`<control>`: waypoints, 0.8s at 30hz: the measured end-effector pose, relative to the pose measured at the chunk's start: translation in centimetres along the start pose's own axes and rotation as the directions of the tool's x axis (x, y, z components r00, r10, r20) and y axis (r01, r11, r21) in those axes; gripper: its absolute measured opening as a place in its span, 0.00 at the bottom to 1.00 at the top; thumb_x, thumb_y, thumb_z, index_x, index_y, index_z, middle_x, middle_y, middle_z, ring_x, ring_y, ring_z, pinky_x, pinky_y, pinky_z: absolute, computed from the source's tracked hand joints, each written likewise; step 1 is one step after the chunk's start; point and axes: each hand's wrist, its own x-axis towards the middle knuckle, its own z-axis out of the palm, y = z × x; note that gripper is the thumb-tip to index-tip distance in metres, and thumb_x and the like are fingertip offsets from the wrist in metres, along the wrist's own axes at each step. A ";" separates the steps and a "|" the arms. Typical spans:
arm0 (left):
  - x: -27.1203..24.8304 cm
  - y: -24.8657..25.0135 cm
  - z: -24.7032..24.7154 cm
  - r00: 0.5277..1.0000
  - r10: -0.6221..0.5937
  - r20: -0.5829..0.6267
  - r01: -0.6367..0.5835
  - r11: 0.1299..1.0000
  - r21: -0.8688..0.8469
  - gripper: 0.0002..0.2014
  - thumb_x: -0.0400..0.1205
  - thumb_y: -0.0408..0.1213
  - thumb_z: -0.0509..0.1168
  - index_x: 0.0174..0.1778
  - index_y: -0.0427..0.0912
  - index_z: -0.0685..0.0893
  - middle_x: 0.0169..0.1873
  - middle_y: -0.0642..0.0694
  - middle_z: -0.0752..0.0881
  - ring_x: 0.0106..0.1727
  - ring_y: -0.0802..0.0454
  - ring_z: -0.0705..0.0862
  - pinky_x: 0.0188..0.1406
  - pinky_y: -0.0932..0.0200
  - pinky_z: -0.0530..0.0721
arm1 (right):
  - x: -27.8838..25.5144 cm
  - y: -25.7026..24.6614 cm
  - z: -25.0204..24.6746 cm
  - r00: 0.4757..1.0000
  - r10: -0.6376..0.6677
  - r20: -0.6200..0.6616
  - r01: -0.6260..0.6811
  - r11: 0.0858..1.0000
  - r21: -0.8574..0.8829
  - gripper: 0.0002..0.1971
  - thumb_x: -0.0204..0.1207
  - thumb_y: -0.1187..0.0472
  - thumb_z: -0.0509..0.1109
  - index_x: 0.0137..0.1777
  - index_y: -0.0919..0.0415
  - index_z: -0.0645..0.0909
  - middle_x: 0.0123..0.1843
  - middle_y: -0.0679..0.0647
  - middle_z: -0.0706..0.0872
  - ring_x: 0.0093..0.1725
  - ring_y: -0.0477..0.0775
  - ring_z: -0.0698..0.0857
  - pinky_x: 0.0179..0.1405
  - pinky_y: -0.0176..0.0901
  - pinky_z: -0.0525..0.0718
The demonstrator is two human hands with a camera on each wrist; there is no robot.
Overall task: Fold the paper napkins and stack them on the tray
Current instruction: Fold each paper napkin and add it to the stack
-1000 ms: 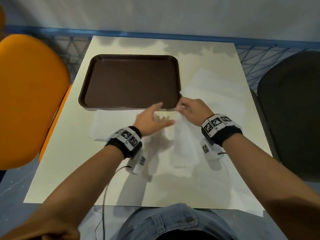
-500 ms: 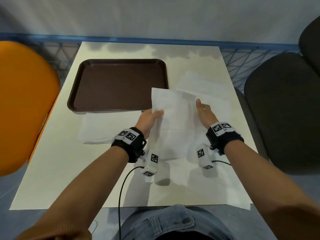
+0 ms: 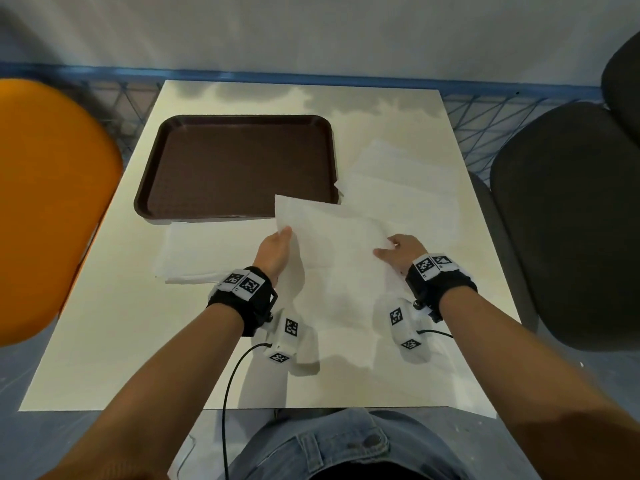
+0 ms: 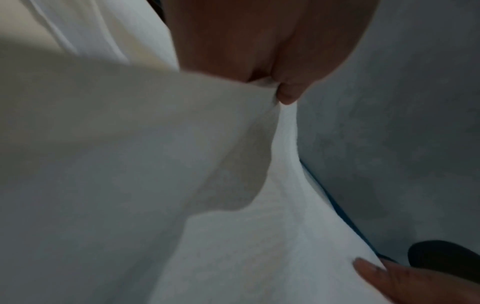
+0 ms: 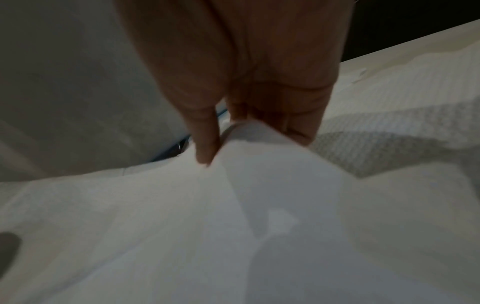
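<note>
Held above the table's (image 3: 104,341) near middle: one white paper napkin (image 3: 332,258), opened out and sagging between both hands, its far left corner raised and overlapping the near right corner of the tray (image 3: 235,168). Pinched at the left edge by the left hand (image 3: 275,252), thumb and fingers closed on the paper; confirmed in the left wrist view, where the left hand (image 4: 272,51) nips a bunched edge of the napkin (image 4: 155,164). Gripped at the right edge by the right hand (image 3: 401,252), thumb on top of the sheet; in the right wrist view the right hand (image 5: 246,82) shows a fingertip pressed against the fold of the napkin (image 5: 233,216), the other fingers behind it.

At 11 o'clock from the held sheet: the brown tray, flat on the table, nothing in it. At 9 o'clock, just below the tray's near rim: a flat napkin pile (image 3: 207,254) lying on the table, partly under the left wrist. At 1 o'clock: more spread napkins (image 3: 405,181) flat on the table, reaching toward its right edge, one corner touching the tray's right side.

Strapped on both wrists: black bands with white marker blocks. At 9 o'clock beyond the table: an orange chair (image 3: 48,202). At 3 o'clock: a dark chair (image 3: 568,220). At 12 o'clock, behind the table: a blue rail (image 3: 311,79) and grey wall. At 6 o'clock: denim at the table's near edge.
</note>
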 end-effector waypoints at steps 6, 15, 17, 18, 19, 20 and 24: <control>0.0 1.8 -1.7 0.996 0.045 -0.082 -0.053 0.994 -0.099 0.22 0.88 0.44 0.53 0.71 0.33 0.74 0.68 0.39 0.78 0.66 0.42 0.78 0.69 0.48 0.75 | 1.0 1.4 -2.1 0.974 0.057 -0.219 -0.045 0.997 0.063 0.16 0.75 0.57 0.72 0.60 0.62 0.81 0.61 0.58 0.85 0.60 0.60 0.82 0.53 0.38 0.75; 0.3 3.3 -3.3 0.972 0.123 -0.200 -0.163 0.967 -0.197 0.16 0.88 0.40 0.52 0.65 0.36 0.77 0.61 0.41 0.81 0.67 0.43 0.78 0.67 0.51 0.76 | 0.6 2.4 -1.5 0.949 0.041 -0.313 -0.083 0.989 -0.121 0.12 0.79 0.55 0.67 0.55 0.62 0.83 0.63 0.62 0.80 0.63 0.64 0.79 0.60 0.50 0.81; 0.1 3.8 -3.6 0.966 0.152 -0.211 -0.198 0.955 -0.222 0.17 0.88 0.40 0.52 0.68 0.36 0.76 0.60 0.42 0.81 0.65 0.45 0.79 0.62 0.54 0.77 | 0.3 1.5 -1.4 0.931 -0.040 -0.362 -0.028 0.983 -0.180 0.11 0.80 0.55 0.66 0.54 0.61 0.82 0.64 0.62 0.76 0.66 0.63 0.75 0.60 0.54 0.80; 0.1 4.0 -3.5 0.963 0.166 -0.210 -0.213 0.951 -0.224 0.17 0.88 0.41 0.52 0.69 0.36 0.76 0.59 0.43 0.81 0.63 0.46 0.79 0.61 0.55 0.76 | 0.2 0.8 -1.4 0.909 -0.094 -0.405 0.028 0.986 -0.165 0.11 0.80 0.55 0.66 0.53 0.62 0.82 0.64 0.62 0.76 0.66 0.62 0.74 0.61 0.54 0.79; 0.0 4.3 -3.4 0.962 0.180 -0.208 -0.225 0.949 -0.220 0.18 0.88 0.41 0.52 0.70 0.36 0.75 0.60 0.44 0.80 0.62 0.48 0.79 0.62 0.56 0.76 | 0.0 0.1 -1.6 0.877 -0.153 -0.455 0.108 0.986 -0.124 0.10 0.79 0.56 0.66 0.52 0.62 0.82 0.63 0.62 0.76 0.66 0.62 0.73 0.61 0.53 0.77; -0.2 4.6 -3.3 0.956 0.198 -0.215 -0.244 0.947 -0.211 0.18 0.89 0.41 0.52 0.71 0.36 0.74 0.62 0.44 0.79 0.63 0.49 0.78 0.65 0.55 0.75 | -0.2 -0.7 -1.8 0.838 -0.215 -0.501 0.204 0.976 -0.076 0.10 0.79 0.57 0.66 0.51 0.63 0.82 0.63 0.62 0.77 0.65 0.62 0.74 0.61 0.52 0.76; -0.8 5.7 -2.9 0.922 0.286 -0.262 -0.346 0.912 -0.221 0.19 0.89 0.41 0.52 0.72 0.35 0.74 0.68 0.41 0.79 0.69 0.46 0.77 0.73 0.49 0.73 | -1.6 -3.8 -3.7 0.763 -0.319 -0.562 0.438 0.895 0.087 0.12 0.82 0.59 0.62 0.57 0.68 0.77 0.56 0.62 0.82 0.49 0.57 0.79 0.47 0.40 0.72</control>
